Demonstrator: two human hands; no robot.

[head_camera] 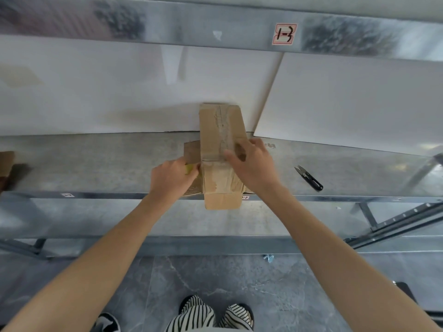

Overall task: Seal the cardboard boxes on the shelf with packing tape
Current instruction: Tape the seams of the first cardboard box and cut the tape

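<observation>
A long narrow cardboard box lies on the metal shelf, its near end hanging over the shelf's front edge. A strip of clear packing tape runs along its top and wrinkles down the near end. My right hand lies on the box's top right, thumb pressing on the tape. My left hand is curled at the box's left side, gripping a small yellow-green object, mostly hidden by the fingers. A second piece of cardboard lies under and left of the box.
Small black thread snips lie on the shelf to the right. White boards lean against the back. Another brown box edge shows at far left. A lower shelf level and the grey floor lie below.
</observation>
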